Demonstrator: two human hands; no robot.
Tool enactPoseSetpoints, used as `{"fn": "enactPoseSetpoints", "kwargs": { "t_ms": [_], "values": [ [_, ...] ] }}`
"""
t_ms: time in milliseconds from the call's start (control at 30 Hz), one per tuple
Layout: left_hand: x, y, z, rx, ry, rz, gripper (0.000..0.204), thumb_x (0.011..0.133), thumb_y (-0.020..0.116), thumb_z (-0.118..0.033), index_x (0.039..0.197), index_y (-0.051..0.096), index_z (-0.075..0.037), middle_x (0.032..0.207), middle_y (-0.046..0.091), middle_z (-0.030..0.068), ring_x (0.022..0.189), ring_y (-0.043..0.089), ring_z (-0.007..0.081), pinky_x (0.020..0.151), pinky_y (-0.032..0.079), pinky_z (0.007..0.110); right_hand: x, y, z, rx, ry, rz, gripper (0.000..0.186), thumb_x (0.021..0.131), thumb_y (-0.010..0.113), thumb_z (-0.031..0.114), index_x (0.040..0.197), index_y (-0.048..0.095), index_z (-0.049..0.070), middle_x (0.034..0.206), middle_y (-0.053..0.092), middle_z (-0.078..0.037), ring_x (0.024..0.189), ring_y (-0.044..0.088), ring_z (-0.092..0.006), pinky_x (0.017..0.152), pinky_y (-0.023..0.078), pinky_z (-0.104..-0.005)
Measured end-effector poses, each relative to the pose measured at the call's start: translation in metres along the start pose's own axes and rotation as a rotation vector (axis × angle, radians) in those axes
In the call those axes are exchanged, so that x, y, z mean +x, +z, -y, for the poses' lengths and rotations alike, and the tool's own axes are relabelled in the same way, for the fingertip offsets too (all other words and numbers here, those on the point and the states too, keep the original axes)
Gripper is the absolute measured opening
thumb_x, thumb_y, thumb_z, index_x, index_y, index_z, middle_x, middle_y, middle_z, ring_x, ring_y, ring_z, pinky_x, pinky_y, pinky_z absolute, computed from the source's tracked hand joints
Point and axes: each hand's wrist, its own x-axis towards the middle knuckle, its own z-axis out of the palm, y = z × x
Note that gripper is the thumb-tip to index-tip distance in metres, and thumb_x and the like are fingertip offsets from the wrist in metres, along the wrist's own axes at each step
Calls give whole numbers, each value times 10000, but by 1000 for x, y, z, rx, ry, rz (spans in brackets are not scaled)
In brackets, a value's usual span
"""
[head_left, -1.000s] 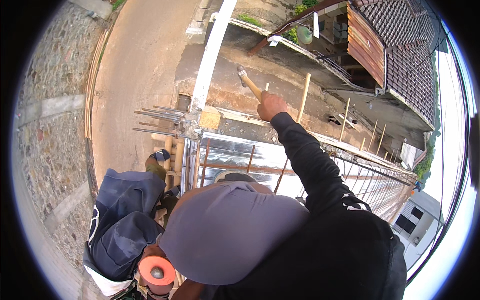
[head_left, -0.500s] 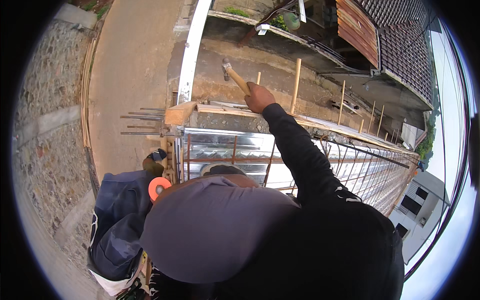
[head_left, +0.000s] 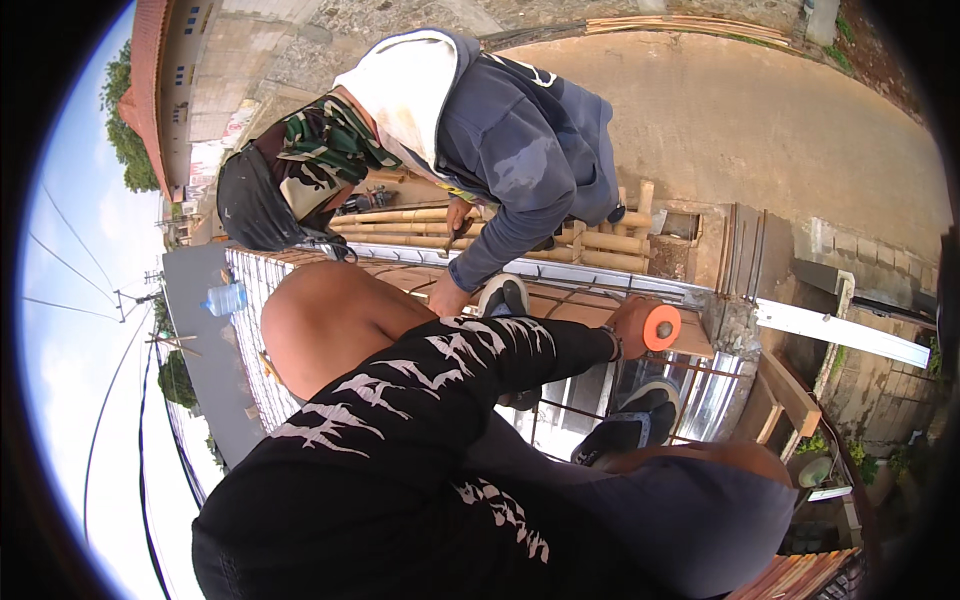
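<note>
Clear blue jug (head_left: 226, 300) sits by the right edge of a grey slab (head_left: 195, 345). A co-worker's hand (head_left: 449, 298) is beside a shoe (head_left: 506, 293). Rightward, the person's left hand (head_left: 628, 326) has its grip clamped round an orange-guarded tool (head_left: 662, 316), near a brown board's (head_left: 694, 336) right end; a white beam (head_left: 845, 333) lies beyond.

Hand tool (head_left: 661, 328) with a flat, round, bright-orange guard (head_left: 652, 317), rounded grey metal end (head_left: 664, 329) at the guard's centre, seen nearly end-on, facing the viewer, shaft hidden behind the guard, gripped in the person's left hand (head_left: 628, 326).
</note>
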Motion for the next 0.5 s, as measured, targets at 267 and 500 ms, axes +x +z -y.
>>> {"fn": "enactPoseSetpoints", "kwargs": {
  "t_ms": [267, 500],
  "values": [
    [9, 5, -35, 93, -16, -41, 398, 743, 752, -328, 1078, 664, -132, 1074, 653, 129, 1030, 607, 358, 933, 422, 468, -25, -39, 130, 170, -202, 374, 391, 815, 689, 137, 1179, 650, -1, 1070, 701, -242, 1006, 698, -360, 881, 541, -426],
    [9, 3, -52, 162, -36, -62, 255, 815, 662, -229, 1043, 633, -121, 1041, 606, 91, 1005, 582, 317, 980, 328, 462, -42, -52, 204, 213, -291, 617, 373, 810, 700, 119, 1163, 661, 7, 1072, 704, -233, 1007, 701, -350, 884, 545, -413]
  ]
}}
